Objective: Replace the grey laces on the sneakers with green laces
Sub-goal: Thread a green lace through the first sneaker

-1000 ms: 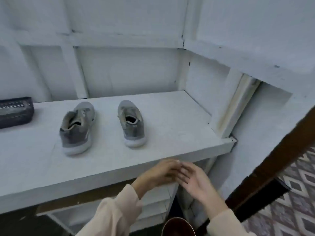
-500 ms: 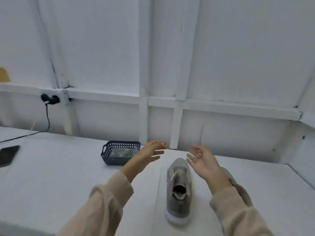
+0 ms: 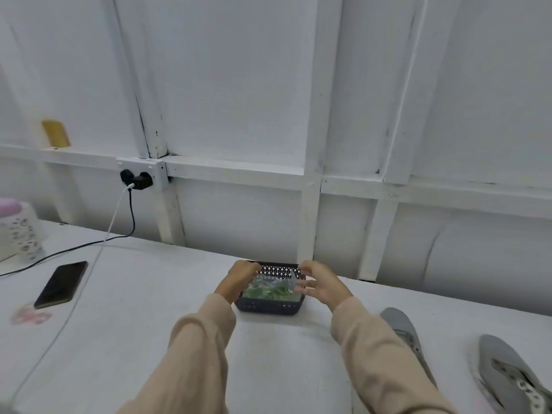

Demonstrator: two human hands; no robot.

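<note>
Now that both hands have reached the basket (image 3: 268, 307), the right hand (image 3: 324, 286) pinches the bag (image 3: 288, 279) of green laces (image 3: 268, 291); the left hand (image 3: 237, 280) has its fingers curled, grip unclear.

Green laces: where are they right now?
Head view, centre: the green laces sit in a clear bag inside the dark basket near the wall, between the left hand and right hand. The grey sneakers lie to the right.
</note>
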